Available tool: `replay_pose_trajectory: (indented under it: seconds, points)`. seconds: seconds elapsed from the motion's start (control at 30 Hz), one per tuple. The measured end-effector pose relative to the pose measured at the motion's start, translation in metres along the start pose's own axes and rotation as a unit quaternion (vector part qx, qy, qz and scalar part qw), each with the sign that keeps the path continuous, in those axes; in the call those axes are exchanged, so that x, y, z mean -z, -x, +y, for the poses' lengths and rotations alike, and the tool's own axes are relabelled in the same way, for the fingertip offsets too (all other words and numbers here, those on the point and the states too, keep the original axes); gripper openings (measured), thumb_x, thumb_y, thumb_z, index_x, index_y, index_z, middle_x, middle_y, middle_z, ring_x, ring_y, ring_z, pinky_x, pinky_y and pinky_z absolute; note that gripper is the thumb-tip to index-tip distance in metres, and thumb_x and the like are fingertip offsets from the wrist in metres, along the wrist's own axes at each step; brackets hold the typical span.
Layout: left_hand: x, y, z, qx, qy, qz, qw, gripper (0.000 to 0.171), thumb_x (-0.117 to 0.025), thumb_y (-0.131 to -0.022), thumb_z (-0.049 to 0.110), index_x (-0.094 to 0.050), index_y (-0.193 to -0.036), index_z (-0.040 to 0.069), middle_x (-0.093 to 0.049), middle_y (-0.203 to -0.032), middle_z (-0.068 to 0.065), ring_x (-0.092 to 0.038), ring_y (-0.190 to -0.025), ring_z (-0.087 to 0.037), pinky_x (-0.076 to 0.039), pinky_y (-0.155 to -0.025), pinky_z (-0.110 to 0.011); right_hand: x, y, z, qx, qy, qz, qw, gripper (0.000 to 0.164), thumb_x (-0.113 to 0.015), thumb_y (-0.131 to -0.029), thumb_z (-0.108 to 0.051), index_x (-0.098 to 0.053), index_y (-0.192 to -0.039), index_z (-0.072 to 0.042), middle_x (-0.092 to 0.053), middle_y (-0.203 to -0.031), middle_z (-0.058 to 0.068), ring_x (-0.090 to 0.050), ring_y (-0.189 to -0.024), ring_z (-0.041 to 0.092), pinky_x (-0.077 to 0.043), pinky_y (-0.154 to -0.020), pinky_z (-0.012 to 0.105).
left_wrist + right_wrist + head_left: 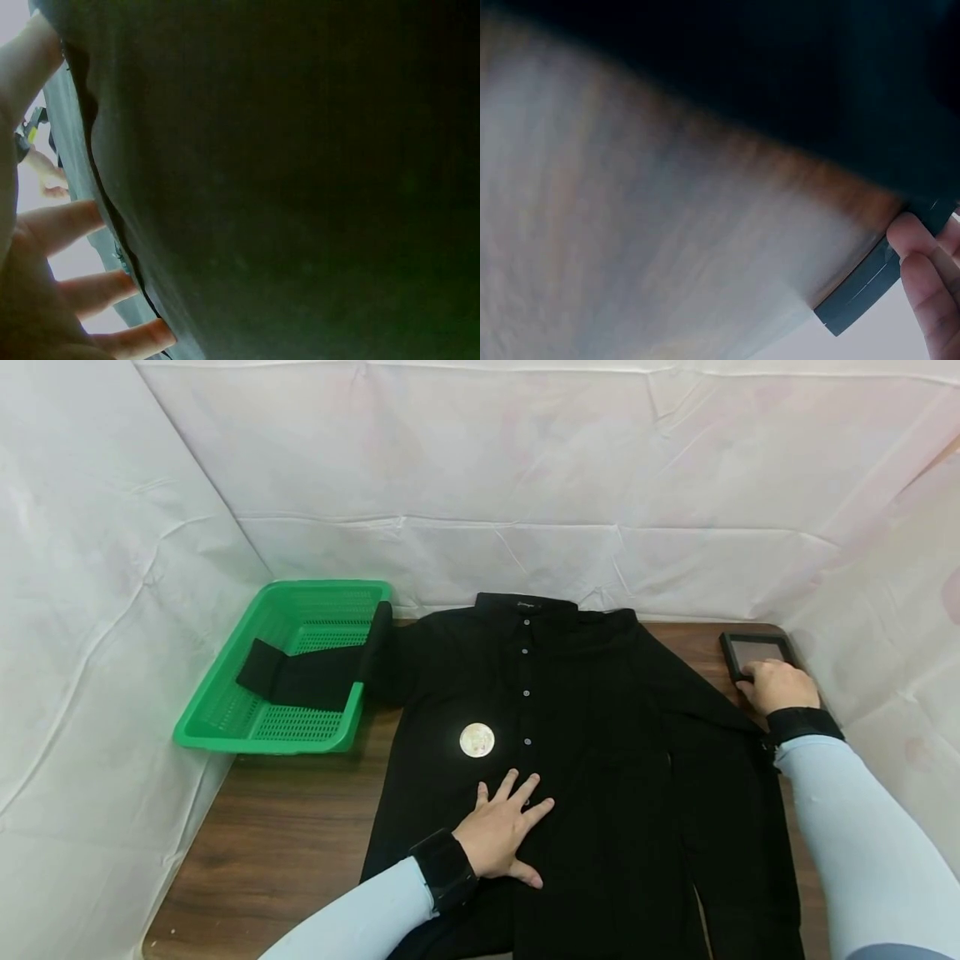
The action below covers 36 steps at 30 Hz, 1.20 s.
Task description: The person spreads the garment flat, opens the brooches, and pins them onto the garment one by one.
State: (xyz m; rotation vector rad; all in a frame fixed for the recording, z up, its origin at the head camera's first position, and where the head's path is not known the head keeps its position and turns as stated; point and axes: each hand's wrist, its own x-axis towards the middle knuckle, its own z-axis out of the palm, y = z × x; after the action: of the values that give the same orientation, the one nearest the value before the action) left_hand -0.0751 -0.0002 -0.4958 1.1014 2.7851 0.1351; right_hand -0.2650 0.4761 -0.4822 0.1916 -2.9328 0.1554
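Observation:
A black button-up shirt [600, 793] lies spread on the wooden table, its collar toward the back wall. On the front of the shirt, my left hand [495, 833] rests with its fingers spread; the left wrist view shows the fingertips [154, 337] against dark cloth. A small pale round disc [477, 740] lies on the shirt beyond that hand. At the far right, my right hand [780, 685] grips the near edge of a black-framed rectangular item [759, 652] with a grey face. In the right wrist view, fingers [911, 234] hold its dark edge [862, 289].
A green plastic basket [262, 747] stands at the back left, with a black sleeve [318, 677] reaching over its rim into it. White sheets [510, 460] hang behind and at both sides. Brown wood [292, 843] shows at the front left of the table.

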Motion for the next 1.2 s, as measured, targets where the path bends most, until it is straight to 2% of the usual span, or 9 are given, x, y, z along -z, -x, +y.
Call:
replay_pose_trajectory:
  seconds: [0.13,0.27,0.4,0.5,0.63,0.77,0.93,1.07,1.2]
  points:
    - [0.001,0.0,0.0,0.002,-0.002,0.001,1.0,0.109,-0.068,-0.062,0.076,-0.036,-0.15,0.021,-0.019,-0.158,-0.014,-0.019,-0.141,-0.043,-0.036,-0.091,-0.07,0.002,-0.001,-0.001,-0.008,-0.002,-0.013,1.0,0.03,-0.071,-0.084,-0.008,-0.065,-0.108,0.01,-0.062,-0.102,0.032,-0.059,-0.084,0.048,-0.045,-0.069,0.061]
    - [0.001,-0.001,0.0,0.003,-0.003,0.002,1.0,0.109,-0.068,-0.061,0.076,-0.037,-0.149,0.022,-0.019,-0.158,-0.013,-0.019,-0.141,-0.043,-0.036,-0.092,-0.07,0.009,0.001,-0.005,-0.044,-0.017,-0.035,0.998,0.031,-0.063,-0.082,0.0,-0.062,-0.111,0.01,-0.057,-0.109,0.034,-0.054,-0.091,0.052,-0.043,-0.072,0.063]
    - [0.0,0.0,0.0,0.001,0.004,0.004,1.0,0.108,-0.068,-0.062,0.076,-0.037,-0.149,0.021,-0.018,-0.158,-0.014,-0.019,-0.141,-0.043,-0.036,-0.092,-0.07,0.017,0.003,-0.024,-0.076,-0.038,0.013,0.996,0.032,-0.054,-0.083,0.001,-0.06,-0.114,0.007,-0.053,-0.115,0.034,-0.053,-0.088,0.053,-0.042,-0.069,0.064]
    - [0.002,0.002,-0.002,-0.002,0.018,0.004,0.9998,0.107,-0.066,-0.064,0.077,-0.036,-0.149,0.021,-0.018,-0.158,-0.014,-0.019,-0.141,-0.042,-0.036,-0.092,-0.07,0.022,0.003,-0.05,-0.059,-0.055,0.055,0.995,0.028,-0.053,-0.089,-0.005,-0.062,-0.114,0.003,-0.058,-0.108,0.03,-0.056,-0.077,0.049,-0.043,-0.061,0.061]
    - [0.009,0.007,-0.007,-0.004,0.055,0.011,0.9984,0.102,-0.064,-0.069,0.075,-0.035,-0.15,0.02,-0.018,-0.158,-0.013,-0.021,-0.142,-0.038,-0.037,-0.096,-0.065,0.027,0.001,-0.09,-0.006,-0.088,0.079,0.993,0.024,-0.058,-0.092,-0.012,-0.066,-0.112,-0.002,-0.066,-0.094,0.024,-0.058,-0.065,0.038,-0.043,-0.052,0.053]
    - [0.025,0.01,-0.021,0.0,0.079,0.065,0.9948,0.095,-0.068,-0.074,0.068,-0.039,-0.148,0.015,-0.028,-0.153,-0.016,-0.031,-0.137,-0.036,-0.039,-0.099,-0.057,0.028,0.001,-0.132,0.034,-0.124,0.094,0.987,0.02,-0.062,-0.092,-0.016,-0.07,-0.106,-0.005,-0.069,-0.09,0.017,-0.06,-0.06,0.03,-0.044,-0.049,0.048]
    - [0.049,0.008,-0.055,0.044,0.089,0.135,0.9858,0.097,-0.074,-0.072,0.062,-0.04,-0.145,0.008,-0.037,-0.148,-0.017,-0.035,-0.135,-0.032,-0.036,-0.105,-0.05,0.027,0.006,-0.185,0.067,-0.173,0.072,0.98,0.017,-0.065,-0.092,-0.021,-0.073,-0.101,-0.009,-0.07,-0.091,0.01,-0.06,-0.066,0.023,-0.046,-0.054,0.043]
    - [0.063,0.005,-0.083,0.107,0.113,0.141,0.9777,0.099,-0.072,-0.074,0.063,-0.037,-0.146,0.004,-0.036,-0.149,-0.017,-0.033,-0.137,-0.032,-0.032,-0.108,-0.047,0.023,0.013,-0.224,0.09,-0.211,0.04,0.973,0.016,-0.065,-0.092,-0.025,-0.073,-0.098,-0.013,-0.07,-0.086,0.001,-0.06,-0.066,0.015,-0.047,-0.057,0.037]
    - [0.069,-0.001,-0.105,0.167,0.135,0.132,0.9678,0.081,-0.058,-0.089,0.057,-0.037,-0.146,0.003,-0.036,-0.149,-0.017,-0.033,-0.138,-0.03,-0.032,-0.108,-0.046,0.016,0.02,-0.257,0.109,-0.235,0.017,0.966,0.013,-0.066,-0.092,-0.027,-0.073,-0.095,-0.016,-0.067,-0.08,-0.004,-0.058,-0.063,0.01,-0.047,-0.056,0.032]
